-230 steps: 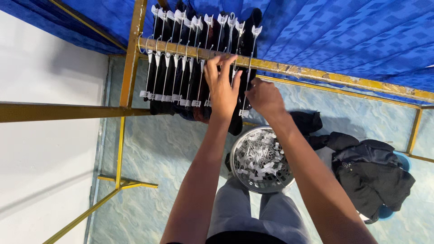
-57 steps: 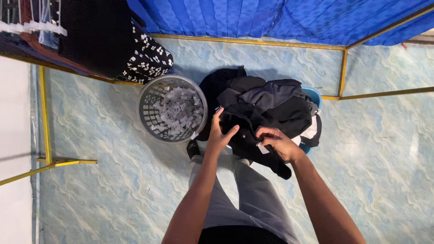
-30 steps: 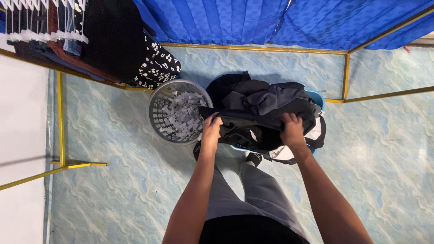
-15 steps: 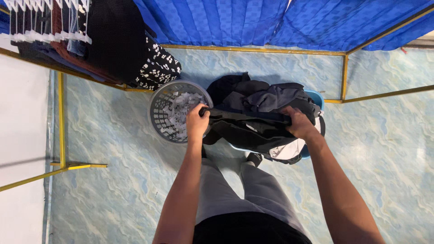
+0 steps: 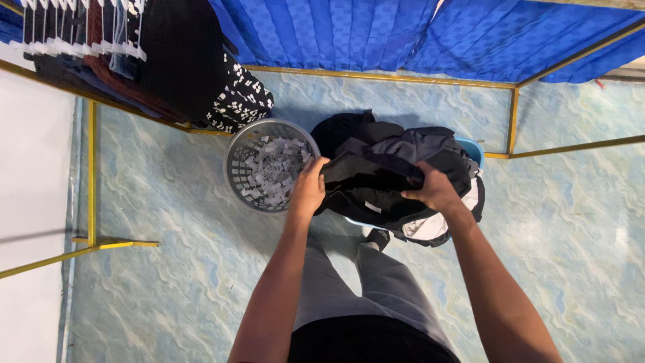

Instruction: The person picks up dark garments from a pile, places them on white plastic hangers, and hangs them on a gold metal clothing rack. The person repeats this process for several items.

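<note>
Your left hand (image 5: pixel 308 191) and your right hand (image 5: pixel 433 190) are each closed on the edge of a dark piece of clothing (image 5: pixel 376 176) on top of the pile of clothes (image 5: pixel 403 144) in the blue tub (image 5: pixel 473 149), just beside the round basket of pegs (image 5: pixel 250 168). Keep both grips tight and lift straight up, so it slides off the pile and pulls nothing else along. Keep it away from the basket so you don't knock it over.
</note>
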